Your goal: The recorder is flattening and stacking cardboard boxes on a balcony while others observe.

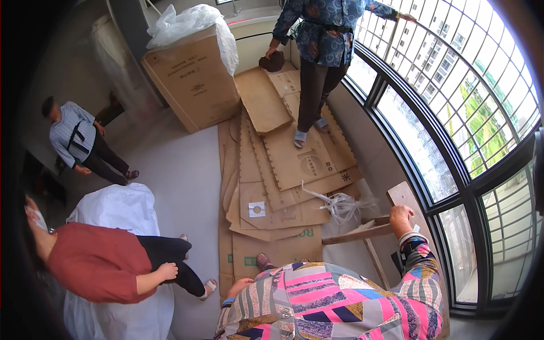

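Note:
My right hand (400,214) rests on the edge of a wooden trestle bench (399,194), its fingers curled over the board. The bench stands beside the window, its legs and crossbar to the left of my arm. My left hand (240,287) hangs low beside my patterned shirt, and nothing shows in it. Part of that hand is hidden, so its fingers are hard to read. Before me lies a stack of flattened cardboard boxes (293,165), with my feet at its near end. A tangle of white plastic strapping (342,206) lies at the stack's right edge.
Someone in a blue patterned shirt (325,40) stands on the cardboard, holding a dark brown object (272,61). A large carton (195,85) topped with plastic film (191,25) stands behind. Two more people are at left, near a white-covered object (119,208). Barred windows (450,85) line the right.

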Demonstrator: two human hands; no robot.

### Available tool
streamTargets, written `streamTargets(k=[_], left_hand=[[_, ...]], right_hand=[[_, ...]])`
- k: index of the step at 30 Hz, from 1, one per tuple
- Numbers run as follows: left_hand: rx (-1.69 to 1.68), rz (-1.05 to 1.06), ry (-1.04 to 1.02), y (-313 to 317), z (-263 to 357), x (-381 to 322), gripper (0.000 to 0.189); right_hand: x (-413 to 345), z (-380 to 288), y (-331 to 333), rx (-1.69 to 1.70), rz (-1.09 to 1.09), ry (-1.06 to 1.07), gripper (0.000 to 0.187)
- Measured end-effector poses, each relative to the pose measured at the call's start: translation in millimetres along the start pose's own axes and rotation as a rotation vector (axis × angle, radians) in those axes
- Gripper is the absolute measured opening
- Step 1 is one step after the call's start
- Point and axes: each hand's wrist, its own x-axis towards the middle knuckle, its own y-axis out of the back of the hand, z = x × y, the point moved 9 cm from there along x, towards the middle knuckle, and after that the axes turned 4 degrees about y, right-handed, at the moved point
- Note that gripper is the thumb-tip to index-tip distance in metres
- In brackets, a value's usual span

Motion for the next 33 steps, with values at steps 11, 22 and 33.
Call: streamTargets(k=[11,22,33], left_hand=[[0.073,0.036,-0.018,-1.2,3.0,6.2,0.03],[-0.207,-0.013,0.004,-14.7,8.2,-8.5,0.027],[-0.039,0.076,-0.017,-11.9,1.0,-9.0,0.027]], right_hand=[[4.9,0.2,-0.4,0.039,0.022,0.0,0.019],[5.3,0.0,2.2,0.011,-0.051,-0.015,0.022],[16.7,3.0,-3.3,-0.033,-0.015,0.005,0.022]])
